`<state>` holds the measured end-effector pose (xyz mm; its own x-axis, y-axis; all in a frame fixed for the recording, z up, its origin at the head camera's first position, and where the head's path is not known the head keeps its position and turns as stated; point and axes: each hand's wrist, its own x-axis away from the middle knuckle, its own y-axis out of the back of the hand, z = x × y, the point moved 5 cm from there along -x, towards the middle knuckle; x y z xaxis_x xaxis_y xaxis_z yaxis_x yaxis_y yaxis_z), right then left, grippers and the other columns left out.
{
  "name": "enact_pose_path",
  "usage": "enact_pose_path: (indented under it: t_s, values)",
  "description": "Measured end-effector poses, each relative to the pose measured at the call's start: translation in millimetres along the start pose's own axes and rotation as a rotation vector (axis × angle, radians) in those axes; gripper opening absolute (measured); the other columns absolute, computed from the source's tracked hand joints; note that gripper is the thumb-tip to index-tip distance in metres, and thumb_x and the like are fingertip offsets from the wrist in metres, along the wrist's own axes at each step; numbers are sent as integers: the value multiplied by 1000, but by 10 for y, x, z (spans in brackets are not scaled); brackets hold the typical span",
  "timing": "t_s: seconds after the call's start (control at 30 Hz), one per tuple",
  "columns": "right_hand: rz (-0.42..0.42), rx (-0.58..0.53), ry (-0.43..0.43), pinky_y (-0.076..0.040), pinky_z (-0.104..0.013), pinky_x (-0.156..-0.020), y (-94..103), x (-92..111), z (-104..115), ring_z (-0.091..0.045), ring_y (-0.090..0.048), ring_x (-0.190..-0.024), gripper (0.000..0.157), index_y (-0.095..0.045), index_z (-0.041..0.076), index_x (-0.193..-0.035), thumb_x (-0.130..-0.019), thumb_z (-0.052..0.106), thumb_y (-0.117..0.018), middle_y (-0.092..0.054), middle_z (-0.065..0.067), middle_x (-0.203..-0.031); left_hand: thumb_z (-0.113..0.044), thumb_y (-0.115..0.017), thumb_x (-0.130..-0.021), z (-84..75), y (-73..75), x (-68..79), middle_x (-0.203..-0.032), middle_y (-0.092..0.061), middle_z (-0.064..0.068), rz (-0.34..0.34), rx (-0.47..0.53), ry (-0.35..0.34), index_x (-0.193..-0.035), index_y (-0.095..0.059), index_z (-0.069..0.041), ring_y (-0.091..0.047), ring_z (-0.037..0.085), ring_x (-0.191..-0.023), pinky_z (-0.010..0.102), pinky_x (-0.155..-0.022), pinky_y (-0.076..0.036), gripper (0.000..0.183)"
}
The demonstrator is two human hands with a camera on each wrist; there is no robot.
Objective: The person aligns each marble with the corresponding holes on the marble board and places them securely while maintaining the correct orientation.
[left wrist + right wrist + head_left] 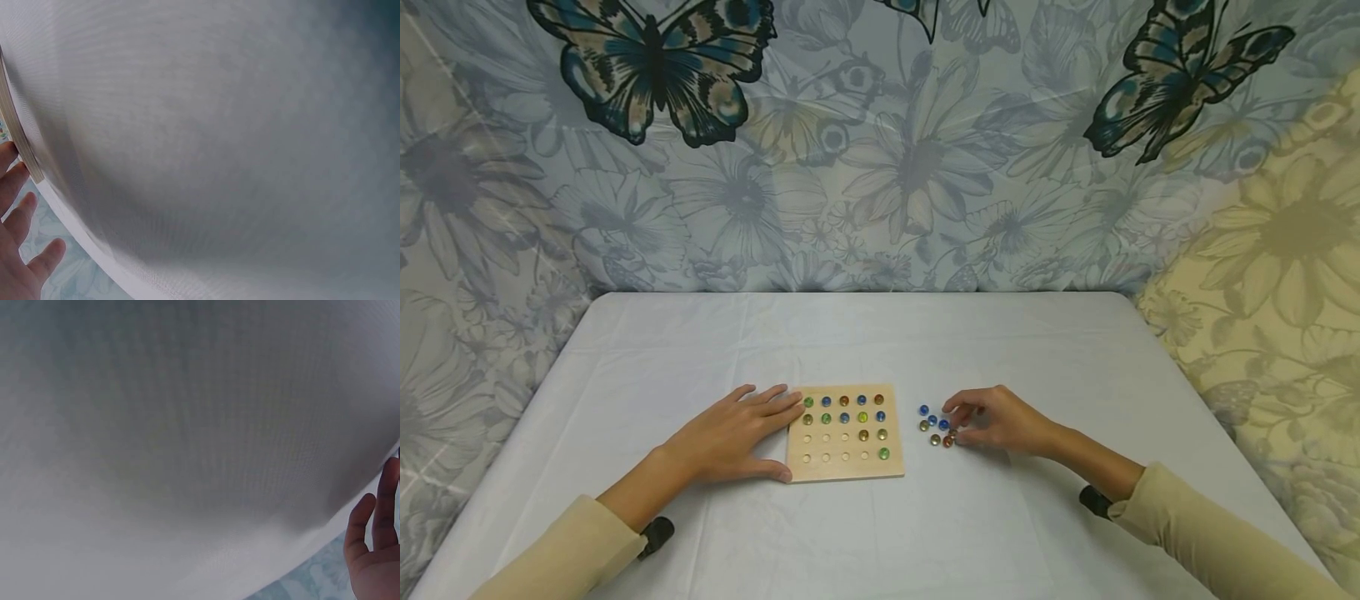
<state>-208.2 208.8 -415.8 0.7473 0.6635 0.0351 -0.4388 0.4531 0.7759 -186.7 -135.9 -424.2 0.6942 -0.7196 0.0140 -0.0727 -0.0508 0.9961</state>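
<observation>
A light wooden board [838, 477] with rows of round hollows lies on the table. Glass marbles in green, blue, amber and red sit in its upper two rows and at the lower right, while bare hollows show at the lower left. My left hand [747, 437] rests at the board's left side, fingers spread, fingertips at the upper left corner and thumb at the lower one. To the board's right lies a loose cluster of several marbles [932, 421]. My right hand [1003, 422] is at that cluster's right side, fingers bent and thumb apart from them, close to a red marble [948, 442].
A white cloth [865, 333] covers the table under everything. Behind it hangs a floral fabric backdrop [917, 208] with butterflies. Dark wrist cameras sit under both sleeves, and the wrist views show mostly white cloth.
</observation>
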Motion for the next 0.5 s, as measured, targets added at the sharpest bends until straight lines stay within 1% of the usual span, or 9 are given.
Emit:
enact_pose_path:
  t_s: [0.33, 0.5]
  values:
    - [-5, 24, 20, -51, -33, -76, -14, -12, 3, -9, -62, -85, 31, -63, 11, -110, -80, 11, -72, -67, 10, -90, -78, -42, -75, -3, -7, 0, -149, -30, -4, -3, -5, -2, -144, -35, -19, -26, 20, -136, 49, -106, -23, 91]
    - [-6, 42, 27, -51, -32, -75, 1, -37, 23, -5, -61, -84, 31, -63, 12, -110, -81, 12, -72, -67, 11, -89, -78, -41, -76, -2, -3, -3, -149, -30, -3, -1, -13, -3, -144, -35, -19, -26, 20, -136, 49, -106, -24, 91]
